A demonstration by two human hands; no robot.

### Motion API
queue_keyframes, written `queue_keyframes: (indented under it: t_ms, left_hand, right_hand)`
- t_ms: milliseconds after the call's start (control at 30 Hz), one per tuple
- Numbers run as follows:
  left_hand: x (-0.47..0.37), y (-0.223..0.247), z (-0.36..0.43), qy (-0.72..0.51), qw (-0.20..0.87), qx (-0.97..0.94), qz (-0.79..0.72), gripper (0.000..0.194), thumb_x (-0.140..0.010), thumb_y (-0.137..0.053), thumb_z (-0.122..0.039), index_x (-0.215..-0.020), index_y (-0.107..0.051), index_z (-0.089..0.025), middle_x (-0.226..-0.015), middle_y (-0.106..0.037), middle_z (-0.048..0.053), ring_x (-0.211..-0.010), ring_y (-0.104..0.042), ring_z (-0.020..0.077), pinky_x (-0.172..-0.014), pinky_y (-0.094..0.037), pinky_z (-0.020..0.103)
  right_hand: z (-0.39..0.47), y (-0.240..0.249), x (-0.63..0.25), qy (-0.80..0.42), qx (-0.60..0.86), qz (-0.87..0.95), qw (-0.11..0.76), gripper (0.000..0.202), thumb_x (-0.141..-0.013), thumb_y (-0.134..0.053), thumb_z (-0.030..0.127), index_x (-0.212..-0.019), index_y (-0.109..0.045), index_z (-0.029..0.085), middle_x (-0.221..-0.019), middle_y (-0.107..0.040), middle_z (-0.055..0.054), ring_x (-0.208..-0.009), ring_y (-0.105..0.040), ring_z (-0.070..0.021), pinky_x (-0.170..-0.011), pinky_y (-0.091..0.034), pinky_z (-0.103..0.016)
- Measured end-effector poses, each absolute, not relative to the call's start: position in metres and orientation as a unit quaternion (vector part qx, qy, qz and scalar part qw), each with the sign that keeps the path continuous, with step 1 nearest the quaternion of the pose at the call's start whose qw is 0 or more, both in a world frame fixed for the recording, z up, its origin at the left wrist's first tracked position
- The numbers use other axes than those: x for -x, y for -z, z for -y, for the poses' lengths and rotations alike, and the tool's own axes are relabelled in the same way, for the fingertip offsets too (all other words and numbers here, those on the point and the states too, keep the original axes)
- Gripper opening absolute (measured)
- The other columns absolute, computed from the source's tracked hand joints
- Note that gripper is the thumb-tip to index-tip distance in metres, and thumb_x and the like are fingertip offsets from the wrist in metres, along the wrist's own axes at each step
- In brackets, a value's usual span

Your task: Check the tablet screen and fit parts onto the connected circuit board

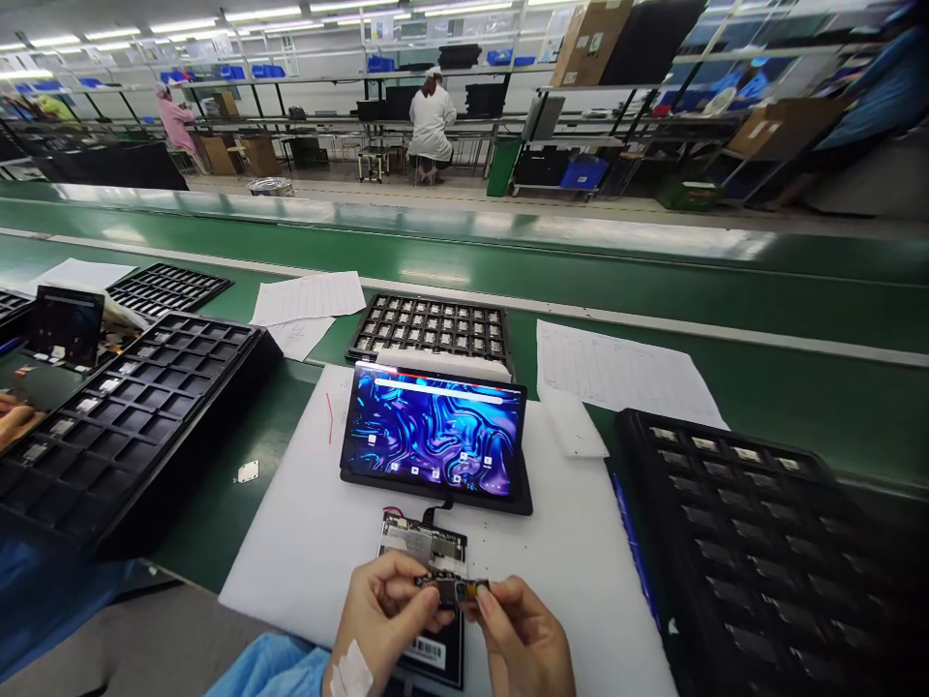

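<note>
Black trays (123, 407) flank tablet (434, 433) beyond both hands' fingers (435, 592).

We see black compartment trays (123, 416) left, (769, 542) right, another (432, 329) behind lit tablet (435, 434); paper sheets (309, 295) on green bench (798, 387); two seated workers (432, 121) at far shelving.

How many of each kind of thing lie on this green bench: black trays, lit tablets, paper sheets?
Black compartment trays: 4 (left stack, far left, centre, right)
Lit tablets: 1
Paper sheet groups: 3 ()
Total: 8
</note>
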State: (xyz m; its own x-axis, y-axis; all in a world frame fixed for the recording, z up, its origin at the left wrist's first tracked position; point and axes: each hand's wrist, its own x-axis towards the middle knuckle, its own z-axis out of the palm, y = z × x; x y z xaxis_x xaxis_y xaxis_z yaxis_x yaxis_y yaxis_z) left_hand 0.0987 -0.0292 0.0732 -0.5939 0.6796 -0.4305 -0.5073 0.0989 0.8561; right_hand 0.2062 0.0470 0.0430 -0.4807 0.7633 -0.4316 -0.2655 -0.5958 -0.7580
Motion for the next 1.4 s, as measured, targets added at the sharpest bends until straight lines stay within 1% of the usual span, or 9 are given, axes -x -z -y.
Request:
queue_keyframes:
  t_ms: [167, 333, 400, 633, 767, 1033, 1167, 1300, 1400]
  left_hand:
    - [-0.099, -0.074, 0.029, -0.677, 0.464, -0.053, -0.569, 0.046, -0.054, -0.083, -0.048, -0.067, -0.057, -0.012, -0.054, -0.068, 0.008, -0.049, -0.064, 0.0141, -0.048, -0.048, 0.016]
    - [-0.101, -0.076, 0.031, -0.675, 0.448, -0.045, -0.584, 0.046, -0.054, -0.083, -0.047, -0.066, -0.055, -0.013, -0.054, -0.068, 0.007, -0.050, -0.065, 0.0176, -0.050, -0.051, 0.021]
    - [-0.101, -0.076, 0.031, -0.671, 0.445, -0.059, -0.591, 0.045, -0.055, -0.082, -0.048, -0.065, -0.056, -0.013, -0.055, -0.068, 0.007, -0.051, -0.066, 0.0180, -0.050, -0.051, 0.021]
    - [-0.099, -0.075, 0.031, -0.677, 0.450, -0.072, -0.578, 0.041, -0.056, -0.083, -0.045, -0.063, -0.058, -0.013, -0.054, -0.068, 0.006, -0.050, -0.064, 0.0119, -0.050, -0.047, 0.014]
    - [-0.100, -0.075, 0.031, -0.679, 0.453, -0.081, -0.573, 0.038, -0.058, -0.082, -0.043, -0.065, -0.059, -0.013, -0.056, -0.068, 0.006, -0.051, -0.063, 0.0117, -0.051, -0.048, 0.015]
    - [-0.102, -0.080, 0.032, -0.667, 0.462, -0.088, -0.578, 0.042, -0.057, -0.081, -0.047, -0.065, -0.058, -0.014, -0.056, -0.068, 0.006, -0.052, -0.064, 0.0140, -0.053, -0.050, 0.019]
    - [-0.101, -0.079, 0.035, -0.663, 0.461, -0.087, -0.584, 0.041, -0.057, -0.082, -0.047, -0.064, -0.059, -0.013, -0.055, -0.068, 0.006, -0.053, -0.065, 0.0135, -0.052, -0.048, 0.016]
    - [-0.099, -0.077, 0.035, -0.661, 0.463, -0.092, -0.584, 0.041, -0.057, -0.082, -0.048, -0.065, -0.060, -0.014, -0.057, -0.069, 0.006, -0.052, -0.064, 0.0121, -0.051, -0.047, 0.016]
    - [-0.096, -0.076, 0.035, -0.654, 0.454, -0.103, -0.596, 0.042, -0.058, -0.080, -0.050, -0.065, -0.061, -0.014, -0.058, -0.069, 0.006, -0.053, -0.064, 0.0128, -0.055, -0.048, 0.017]
  right_hand:
    - [-0.049, -0.034, -0.210, -0.812, 0.380, 0.318, 0.309, 0.023, -0.062, -0.082, 0.031, -0.059, -0.064, 0.017, -0.061, -0.066, -0.002, -0.056, -0.060, -0.0133, -0.058, -0.050, -0.021]
    - [-0.044, -0.031, -0.208, -0.792, 0.374, 0.362, 0.318, 0.025, -0.067, -0.077, 0.035, -0.060, -0.062, 0.017, -0.062, -0.065, -0.001, -0.058, -0.060, -0.0130, -0.059, -0.050, -0.021]
    - [-0.043, -0.034, -0.207, -0.777, 0.384, 0.379, 0.323, 0.028, -0.066, -0.077, 0.038, -0.059, -0.061, 0.017, -0.059, -0.064, -0.001, -0.056, -0.059, -0.0125, -0.058, -0.050, -0.020]
    - [-0.039, -0.064, -0.196, -0.728, 0.437, 0.409, 0.335, 0.034, -0.062, -0.078, 0.044, -0.062, -0.058, 0.017, -0.058, -0.064, -0.002, -0.054, -0.060, -0.0130, -0.055, -0.049, -0.018]
    - [-0.039, -0.067, -0.195, -0.733, 0.431, 0.404, 0.337, 0.035, -0.060, -0.080, 0.043, -0.062, -0.055, 0.018, -0.058, -0.064, -0.001, -0.053, -0.060, -0.0117, -0.054, -0.048, -0.017]
    - [-0.039, -0.068, -0.197, -0.737, 0.431, 0.396, 0.338, 0.039, -0.056, -0.083, 0.043, -0.060, -0.053, 0.018, -0.055, -0.063, 0.000, -0.050, -0.059, -0.0110, -0.052, -0.046, -0.017]
    - [-0.040, -0.066, -0.197, -0.742, 0.432, 0.393, 0.331, 0.041, -0.055, -0.083, 0.044, -0.058, -0.051, 0.018, -0.053, -0.061, 0.001, -0.050, -0.057, -0.0106, -0.051, -0.044, -0.016]
    - [-0.039, -0.060, -0.197, -0.723, 0.427, 0.436, 0.323, 0.037, -0.057, -0.080, 0.047, -0.054, -0.057, 0.018, -0.055, -0.061, 0.000, -0.050, -0.055, -0.0124, -0.052, -0.044, -0.020]
    - [-0.034, -0.055, -0.197, -0.603, 0.444, 0.549, 0.371, 0.023, -0.064, -0.075, 0.041, -0.058, -0.067, 0.021, -0.062, -0.066, -0.003, -0.059, -0.060, -0.0183, -0.061, -0.047, -0.026]
